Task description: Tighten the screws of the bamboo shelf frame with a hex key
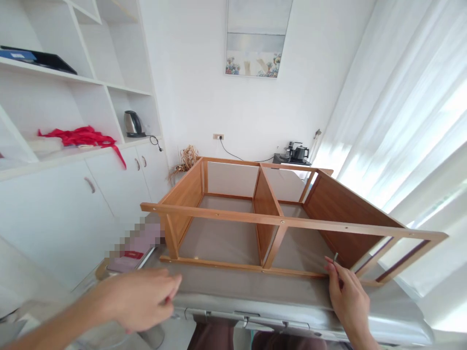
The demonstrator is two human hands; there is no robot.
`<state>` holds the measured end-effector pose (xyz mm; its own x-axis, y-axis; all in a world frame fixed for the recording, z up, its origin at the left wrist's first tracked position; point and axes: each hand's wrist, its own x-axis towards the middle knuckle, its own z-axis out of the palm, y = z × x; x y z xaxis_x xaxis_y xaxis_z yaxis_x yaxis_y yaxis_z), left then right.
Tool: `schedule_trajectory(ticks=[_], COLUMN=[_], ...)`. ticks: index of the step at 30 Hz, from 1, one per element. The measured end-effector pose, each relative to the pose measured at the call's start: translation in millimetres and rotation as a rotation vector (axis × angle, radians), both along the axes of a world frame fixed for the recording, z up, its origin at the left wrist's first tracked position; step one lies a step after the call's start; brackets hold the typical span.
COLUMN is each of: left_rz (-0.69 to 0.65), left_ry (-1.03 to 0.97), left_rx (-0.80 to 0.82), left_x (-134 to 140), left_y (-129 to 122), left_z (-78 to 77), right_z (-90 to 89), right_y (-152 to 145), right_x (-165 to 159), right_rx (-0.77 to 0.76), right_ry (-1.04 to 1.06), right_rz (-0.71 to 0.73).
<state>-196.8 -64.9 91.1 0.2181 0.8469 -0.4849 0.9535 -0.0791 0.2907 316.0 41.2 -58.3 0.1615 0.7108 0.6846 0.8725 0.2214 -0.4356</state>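
Beside the wooden frame (265,206) (likely stiff; best gripped by its rails (233,215)), right hand (349,292) pinches a metal rod (335,257), left hand (148,297) curls, contents unclear.

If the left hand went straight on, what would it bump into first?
Probably the lower front rail of the wooden frame, though the height of the left hand is unclear.

Brown wooden shelving frame (265,204), three panels upright, lying across a grey tabletop (237,285); slim metal rod (335,257) pinched in the right hand (349,292).
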Motion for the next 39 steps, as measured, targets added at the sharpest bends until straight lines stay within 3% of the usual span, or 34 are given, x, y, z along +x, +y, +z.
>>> schedule_trajectory(ticks=[1, 3, 9, 12, 15, 19, 22, 29, 34, 39], left_rz=[-0.088, -0.218, -0.442, -0.501, -0.522, -0.503, -0.398, -0.223, -0.115, -0.071], left_ry=[-0.043, -0.088, -0.461, -0.588, -0.633, -0.681, -0.700, -0.671, -0.718, -0.669], left_rx=[0.121, 0.195, 0.155, 0.174, 0.269, 0.422, 0.514, 0.758, 0.651, 0.439], left_x=[25, 75, 217, 269, 303, 338, 356, 355, 353, 368], left_y=[1, 12, 68, 85, 98, 117, 129, 142, 148, 167], left_z=[-5.8, -13.9, -23.6, -33.1, -44.2, -55.2, -63.0, -88.4, -113.8, -147.4], right_z=[-0.3, 0.4, 14.4, 22.6, 26.8, 29.1, 32.9, 37.0, 25.8, 0.3], right_y=[0, -2, -27, -40, -45, -32, -15, 19, 31, 38], right_x=[-1, -4, -22, -25, -19, -8, -8, -23, -25, -19], right_rx=[0.012, 0.006, -0.033, -0.070, -0.116, -0.109, -0.073, -0.122, -0.185, -0.184], right_ry=[0.014, 0.056, 0.295, 0.389, 0.481, 0.604, 0.611, 0.539, 0.486, 0.448], right_rz=[0.023, 0.041, 0.113, 0.185, 0.253, 0.301, 0.294, 0.273, 0.210, 0.102])
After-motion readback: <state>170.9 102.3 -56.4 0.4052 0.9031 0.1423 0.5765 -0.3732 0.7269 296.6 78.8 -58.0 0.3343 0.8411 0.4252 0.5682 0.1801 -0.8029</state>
